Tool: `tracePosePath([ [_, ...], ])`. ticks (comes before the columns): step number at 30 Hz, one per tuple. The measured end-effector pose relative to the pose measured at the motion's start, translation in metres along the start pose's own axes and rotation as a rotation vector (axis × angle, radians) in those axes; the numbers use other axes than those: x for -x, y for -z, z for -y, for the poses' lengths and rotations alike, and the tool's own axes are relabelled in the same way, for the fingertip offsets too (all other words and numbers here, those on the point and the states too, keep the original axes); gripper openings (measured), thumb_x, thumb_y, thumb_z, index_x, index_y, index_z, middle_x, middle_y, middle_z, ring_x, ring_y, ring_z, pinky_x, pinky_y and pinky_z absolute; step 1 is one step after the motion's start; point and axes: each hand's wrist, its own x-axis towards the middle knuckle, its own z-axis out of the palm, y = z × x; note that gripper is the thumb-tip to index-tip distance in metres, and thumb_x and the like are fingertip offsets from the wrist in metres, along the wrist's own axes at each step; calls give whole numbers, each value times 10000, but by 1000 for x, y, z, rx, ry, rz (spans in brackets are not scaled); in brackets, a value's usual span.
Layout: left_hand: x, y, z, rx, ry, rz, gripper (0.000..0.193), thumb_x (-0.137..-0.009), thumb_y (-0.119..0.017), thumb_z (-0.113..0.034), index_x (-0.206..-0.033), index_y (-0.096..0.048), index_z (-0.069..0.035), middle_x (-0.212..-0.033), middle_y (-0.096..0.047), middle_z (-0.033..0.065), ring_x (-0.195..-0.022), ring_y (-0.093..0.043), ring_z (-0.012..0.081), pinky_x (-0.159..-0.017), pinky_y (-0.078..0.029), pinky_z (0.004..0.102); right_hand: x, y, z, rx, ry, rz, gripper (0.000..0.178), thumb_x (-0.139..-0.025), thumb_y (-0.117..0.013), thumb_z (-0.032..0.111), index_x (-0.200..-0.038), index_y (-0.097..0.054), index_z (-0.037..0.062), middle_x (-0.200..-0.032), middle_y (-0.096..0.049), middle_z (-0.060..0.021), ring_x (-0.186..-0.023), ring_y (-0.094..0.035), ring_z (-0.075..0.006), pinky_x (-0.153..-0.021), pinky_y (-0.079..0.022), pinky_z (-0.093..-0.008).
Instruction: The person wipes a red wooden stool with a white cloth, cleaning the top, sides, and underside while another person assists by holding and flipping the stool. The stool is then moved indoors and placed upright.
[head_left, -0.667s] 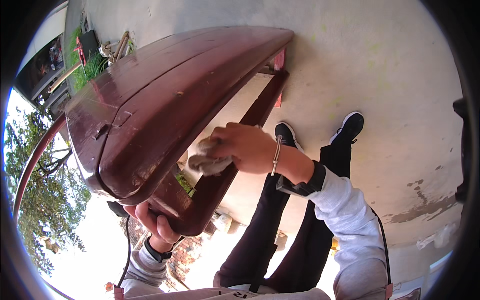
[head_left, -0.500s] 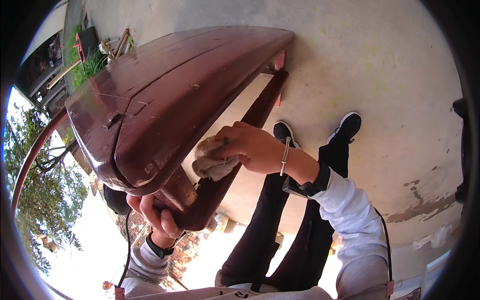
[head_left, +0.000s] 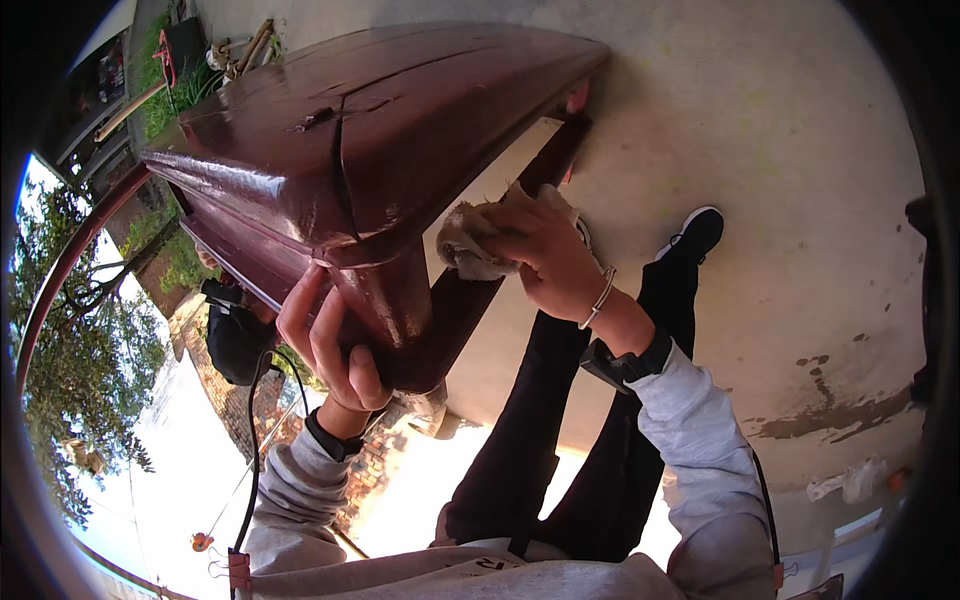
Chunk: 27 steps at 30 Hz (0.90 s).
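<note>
A dark red wooden piece of furniture (head_left: 410, 130), like a bench or small table, is held tilted, its glossy top cracked along its length. My left hand (head_left: 335, 345) is closed around the near end of its frame, just under the top's corner; part of the grip is hidden. In my right hand (head_left: 545, 255) is a bunched, dirty beige rag (head_left: 470, 242). The rag lies at the long lower rail (head_left: 455, 325), on the side facing my legs.
Another person in a black cap (head_left: 232, 345) is partly hidden behind the furniture at left. My black shoe (head_left: 698, 235) stands on the concrete floor (head_left: 780, 300). A curved red pipe (head_left: 70, 245), a leafy tree (head_left: 75, 350) and stacked bricks (head_left: 375, 470) lie toward the left.
The furniture's near end has risen and tilted, exposing more of its end face. My left hand has risen with it. The rag and my right hand have moved up and right along the rail.
</note>
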Motion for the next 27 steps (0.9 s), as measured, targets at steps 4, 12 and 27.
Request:
tracePosePath([
  [4, -6, -1, -2, 14, 1, -11, 514, -870, -390, -301, -1198, -531, 70, -1308, -467, 308, -1170, -485, 408, -1014, -353, 481, -22, 3, 46, -61, 33, 75, 392, -698, -583, -50, -1014, -694, 153, -1137, -616, -41, -1122, -534, -293, -1024, -378, -443],
  [12, -4, 0, 1, 10, -6, -12, 505, -864, -404, -294, -1191, -541, 64, -1301, -483, 294, -1164, -493, 407, -1012, -360, 481, 14, 24, 118, -2, -177, -28, 198, -704, -589, 0, -866, -683, 66, -1024, -598, -82, -931, -551, -298, -851, -451, -390],
  [27, -6, -6, 1, 112, 77, -93, 562, -971, -247, -365, -1131, -606, 38, -1260, -543, 223, -1150, -525, 326, -1015, -372, 416, 53, 42, 62, -55, -681, -140, 329, -720, -561, -76, -1012, -668, 33, -1088, -587, -121, -993, -579, -325, -859, -486, -361],
])
